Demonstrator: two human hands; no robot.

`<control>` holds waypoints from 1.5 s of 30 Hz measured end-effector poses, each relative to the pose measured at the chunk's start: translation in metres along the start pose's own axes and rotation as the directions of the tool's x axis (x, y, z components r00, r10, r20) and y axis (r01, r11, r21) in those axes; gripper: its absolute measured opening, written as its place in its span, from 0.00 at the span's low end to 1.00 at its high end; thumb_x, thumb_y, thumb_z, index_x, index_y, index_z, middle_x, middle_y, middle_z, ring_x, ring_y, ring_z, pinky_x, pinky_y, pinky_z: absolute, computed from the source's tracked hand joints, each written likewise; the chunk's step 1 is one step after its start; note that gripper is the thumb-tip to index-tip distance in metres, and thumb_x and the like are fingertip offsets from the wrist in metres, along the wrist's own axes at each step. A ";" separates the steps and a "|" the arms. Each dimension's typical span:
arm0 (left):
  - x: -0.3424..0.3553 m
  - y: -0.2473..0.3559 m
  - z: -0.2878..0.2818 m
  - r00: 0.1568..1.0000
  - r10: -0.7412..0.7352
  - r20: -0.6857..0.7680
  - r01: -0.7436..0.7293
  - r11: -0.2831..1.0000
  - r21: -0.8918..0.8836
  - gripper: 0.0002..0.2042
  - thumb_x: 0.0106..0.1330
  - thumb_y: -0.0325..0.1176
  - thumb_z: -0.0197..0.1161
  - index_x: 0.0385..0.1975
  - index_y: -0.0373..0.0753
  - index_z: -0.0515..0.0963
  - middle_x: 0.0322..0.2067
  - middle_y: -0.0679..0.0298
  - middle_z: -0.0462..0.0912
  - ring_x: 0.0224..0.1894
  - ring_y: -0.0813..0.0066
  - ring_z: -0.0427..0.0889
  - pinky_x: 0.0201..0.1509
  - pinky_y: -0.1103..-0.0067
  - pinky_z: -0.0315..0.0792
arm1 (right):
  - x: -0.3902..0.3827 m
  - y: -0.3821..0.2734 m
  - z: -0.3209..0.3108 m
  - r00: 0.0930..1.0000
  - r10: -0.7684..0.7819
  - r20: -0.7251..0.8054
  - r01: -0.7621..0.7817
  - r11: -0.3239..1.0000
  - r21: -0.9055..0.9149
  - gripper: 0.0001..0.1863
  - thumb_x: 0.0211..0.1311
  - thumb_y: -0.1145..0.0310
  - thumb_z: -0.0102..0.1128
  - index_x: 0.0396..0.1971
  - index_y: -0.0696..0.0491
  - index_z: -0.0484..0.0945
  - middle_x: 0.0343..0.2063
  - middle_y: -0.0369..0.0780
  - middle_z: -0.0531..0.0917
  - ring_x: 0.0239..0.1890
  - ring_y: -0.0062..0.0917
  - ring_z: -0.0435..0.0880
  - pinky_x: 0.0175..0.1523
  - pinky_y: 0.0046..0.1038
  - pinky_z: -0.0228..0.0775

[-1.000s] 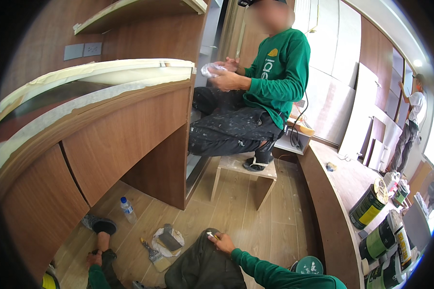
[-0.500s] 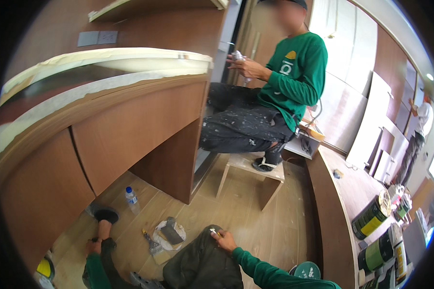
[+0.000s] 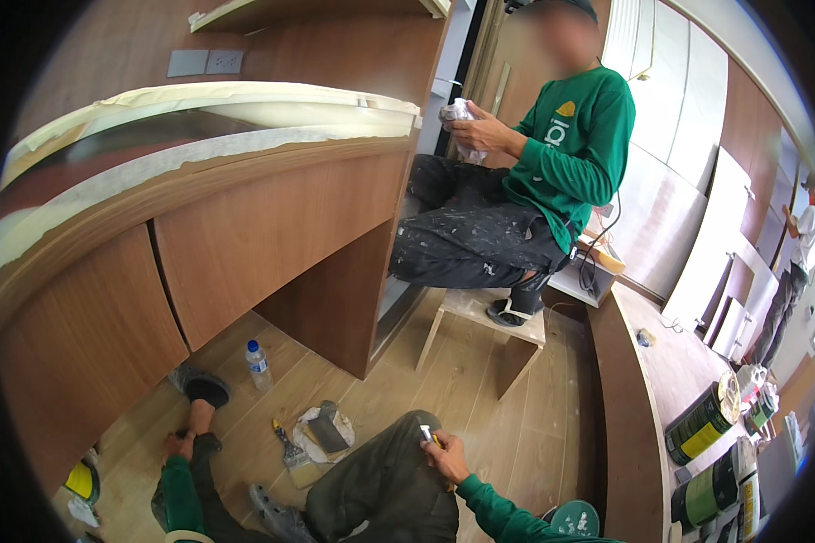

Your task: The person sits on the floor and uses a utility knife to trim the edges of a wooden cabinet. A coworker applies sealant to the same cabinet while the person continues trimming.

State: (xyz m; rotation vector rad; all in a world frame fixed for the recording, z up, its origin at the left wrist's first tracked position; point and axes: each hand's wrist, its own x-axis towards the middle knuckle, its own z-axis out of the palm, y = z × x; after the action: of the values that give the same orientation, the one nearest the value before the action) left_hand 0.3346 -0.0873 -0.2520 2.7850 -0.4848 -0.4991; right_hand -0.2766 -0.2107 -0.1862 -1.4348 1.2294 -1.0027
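Note:
My right hand [image 3: 445,457] is closed on a small yellow tool [image 3: 430,436] with a pale tip, resting at my bent knee [image 3: 380,471]. At lower left, my left hand [image 3: 177,445] grips my lower leg just above a dark shoe [image 3: 206,389]. On the floor between my hands lie a paintbrush [image 3: 295,457] and a grey block [image 3: 329,425] on crumpled pale material. Beyond them stands a water bottle [image 3: 259,366] with a blue cap.
A taped wooden desk [image 3: 263,235] fills the left. A co-worker [image 3: 570,136] in green sits there holding crumpled white material, foot on a low stool [image 3: 493,303]. At right, a raised platform [image 3: 629,389] holds paint cans [image 3: 697,421]. Another person [image 3: 801,235] stands by leaning panels [image 3: 724,244].
The view has swung slightly, shifting the scene rightward in the frame. The co-worker has turned and gathered the white material in both hands. My hands keep their grips.

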 end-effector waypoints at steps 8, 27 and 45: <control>0.023 -0.029 0.007 0.999 0.006 -0.043 -0.004 0.999 0.044 0.45 0.65 0.66 0.62 0.68 0.30 0.69 0.68 0.45 0.72 0.69 0.45 0.73 0.71 0.53 0.69 | 0.011 -0.010 -0.039 0.977 0.009 -0.213 0.095 0.878 0.468 0.10 0.76 0.63 0.59 0.38 0.53 0.74 0.22 0.41 0.80 0.19 0.25 0.80 0.24 0.27 0.73; 0.003 0.070 0.019 0.993 0.113 0.040 -0.118 0.976 0.183 0.47 0.64 0.68 0.60 0.68 0.29 0.69 0.67 0.44 0.74 0.68 0.48 0.75 0.71 0.59 0.70 | 0.087 -0.138 -0.014 0.997 -0.065 0.049 0.034 0.880 0.474 0.27 0.78 0.47 0.45 0.57 0.55 0.76 0.26 0.39 0.82 0.26 0.26 0.82 0.33 0.28 0.76; 0.004 0.098 0.009 0.977 0.183 0.110 -0.201 0.962 0.187 0.41 0.61 0.59 0.71 0.67 0.34 0.73 0.71 0.49 0.70 0.73 0.53 0.68 0.72 0.61 0.66 | 0.311 -0.386 -0.019 0.204 -0.962 0.181 0.480 -0.063 -0.875 0.17 0.66 0.57 0.67 0.53 0.43 0.85 0.27 0.39 0.80 0.29 0.36 0.84 0.34 0.39 0.75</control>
State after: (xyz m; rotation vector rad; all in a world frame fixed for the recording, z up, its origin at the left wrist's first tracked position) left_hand 0.3075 -0.1798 -0.2305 2.8677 -0.8605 -0.5633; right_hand -0.1705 -0.5092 0.1951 -3.1047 1.1965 -1.8751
